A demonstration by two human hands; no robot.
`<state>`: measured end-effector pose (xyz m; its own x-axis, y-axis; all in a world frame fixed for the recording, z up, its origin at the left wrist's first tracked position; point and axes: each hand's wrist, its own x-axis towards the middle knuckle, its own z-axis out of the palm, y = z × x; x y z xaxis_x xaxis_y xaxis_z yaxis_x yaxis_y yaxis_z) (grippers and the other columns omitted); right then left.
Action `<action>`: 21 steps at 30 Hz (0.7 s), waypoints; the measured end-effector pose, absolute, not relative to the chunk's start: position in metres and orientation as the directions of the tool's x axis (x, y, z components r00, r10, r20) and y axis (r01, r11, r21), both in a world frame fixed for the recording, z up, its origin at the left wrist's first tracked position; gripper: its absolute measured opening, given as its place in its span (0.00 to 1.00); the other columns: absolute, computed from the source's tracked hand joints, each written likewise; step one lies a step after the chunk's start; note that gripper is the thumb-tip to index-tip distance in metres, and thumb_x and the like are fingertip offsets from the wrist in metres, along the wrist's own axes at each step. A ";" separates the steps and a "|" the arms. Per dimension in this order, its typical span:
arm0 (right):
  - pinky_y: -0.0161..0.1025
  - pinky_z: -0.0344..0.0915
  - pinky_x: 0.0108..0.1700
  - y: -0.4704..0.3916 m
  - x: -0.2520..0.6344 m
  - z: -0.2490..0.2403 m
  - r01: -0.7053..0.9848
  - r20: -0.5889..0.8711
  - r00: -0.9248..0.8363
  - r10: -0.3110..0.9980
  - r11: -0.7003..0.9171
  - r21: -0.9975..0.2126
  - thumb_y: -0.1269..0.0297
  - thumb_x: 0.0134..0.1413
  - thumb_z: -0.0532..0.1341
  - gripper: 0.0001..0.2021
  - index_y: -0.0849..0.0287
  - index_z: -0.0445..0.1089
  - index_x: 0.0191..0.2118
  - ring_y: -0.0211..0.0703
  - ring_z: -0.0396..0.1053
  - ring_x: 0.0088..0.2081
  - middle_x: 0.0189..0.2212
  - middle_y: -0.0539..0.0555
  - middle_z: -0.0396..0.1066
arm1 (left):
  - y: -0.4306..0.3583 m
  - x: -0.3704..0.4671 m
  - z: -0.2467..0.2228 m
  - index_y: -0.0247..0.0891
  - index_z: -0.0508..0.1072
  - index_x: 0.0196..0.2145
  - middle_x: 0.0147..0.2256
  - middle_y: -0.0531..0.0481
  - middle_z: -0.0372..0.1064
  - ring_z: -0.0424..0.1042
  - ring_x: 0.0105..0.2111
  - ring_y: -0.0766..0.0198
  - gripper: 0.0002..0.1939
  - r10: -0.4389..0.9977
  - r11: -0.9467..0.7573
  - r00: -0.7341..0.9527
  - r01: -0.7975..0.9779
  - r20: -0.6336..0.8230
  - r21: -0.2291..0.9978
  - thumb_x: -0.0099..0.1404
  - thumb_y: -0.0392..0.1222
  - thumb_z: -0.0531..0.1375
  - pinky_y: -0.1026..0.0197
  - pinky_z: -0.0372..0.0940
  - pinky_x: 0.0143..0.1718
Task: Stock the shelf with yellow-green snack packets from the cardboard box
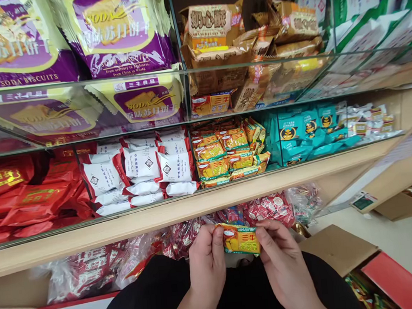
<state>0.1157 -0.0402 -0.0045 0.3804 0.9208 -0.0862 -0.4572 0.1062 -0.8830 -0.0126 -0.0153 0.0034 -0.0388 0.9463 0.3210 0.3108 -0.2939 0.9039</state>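
Observation:
Between my two hands is a small yellow-orange biscuit packet (241, 240) with green edges, its printed front facing up. My left hand (208, 260) pinches its left end between thumb and fingers. At the opposite end, my right hand (282, 258) grips it the same way. The packet is held over my dark-clothed lap, below the shelf front. Stacked packets of the same look (227, 150) fill a glass compartment just above and beyond my hands.
White packets with red ends (142, 165) and red packets (36, 198) lie left of that stack; teal packets (308, 128) lie right. Purple soda biscuit packs (119, 30) stand above. Bagged goods (268, 211) sit under the wooden ledge (167, 208). An open cardboard box (340, 248) is at lower right.

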 end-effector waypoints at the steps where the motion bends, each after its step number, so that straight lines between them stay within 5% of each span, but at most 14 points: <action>1: 0.30 0.62 0.30 -0.040 0.115 -0.005 -0.388 -0.054 0.431 0.901 0.131 -0.912 0.58 0.45 0.64 0.10 0.55 0.65 0.32 0.34 0.61 0.29 0.28 0.46 0.63 | -0.016 -0.011 0.002 0.39 0.63 0.24 0.19 0.58 0.58 0.58 0.19 0.69 0.10 0.950 -0.283 -0.036 0.314 0.309 0.906 0.63 0.41 0.51 0.68 0.54 0.21; 14: 0.28 0.55 0.10 -0.038 0.116 -0.003 -0.100 -0.032 0.421 0.907 0.011 -0.995 0.50 0.53 0.54 0.13 0.55 0.55 0.31 0.31 0.56 0.12 0.17 0.42 0.56 | -0.023 -0.005 0.000 0.40 0.62 0.26 0.20 0.59 0.57 0.58 0.17 0.72 0.11 0.993 -0.115 0.017 0.054 0.114 0.992 0.64 0.47 0.50 0.72 0.58 0.14; 17: 0.28 0.59 0.12 -0.042 0.122 -0.004 0.125 0.242 0.450 0.860 0.208 -0.970 0.57 0.54 0.55 0.08 0.56 0.57 0.32 0.31 0.59 0.14 0.19 0.44 0.60 | -0.021 -0.011 0.008 0.40 0.64 0.26 0.19 0.59 0.57 0.57 0.16 0.73 0.11 0.987 -0.158 0.051 0.048 0.155 0.986 0.63 0.46 0.51 0.73 0.57 0.12; 21: 0.29 0.65 0.21 -0.044 0.131 -0.009 0.480 0.657 0.380 0.651 0.468 -0.742 0.68 0.53 0.57 0.03 0.56 0.61 0.34 0.33 0.65 0.20 0.21 0.46 0.64 | -0.023 -0.014 0.011 0.40 0.66 0.29 0.19 0.59 0.60 0.60 0.16 0.72 0.09 0.961 -0.273 0.077 0.094 0.266 0.957 0.64 0.42 0.51 0.72 0.59 0.14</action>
<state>0.1310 -0.0444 -0.0089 0.3795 0.6514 0.6569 0.4799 0.4685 -0.7418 -0.0141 -0.0233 0.0108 0.0773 0.9608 0.2664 0.0944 -0.2731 0.9574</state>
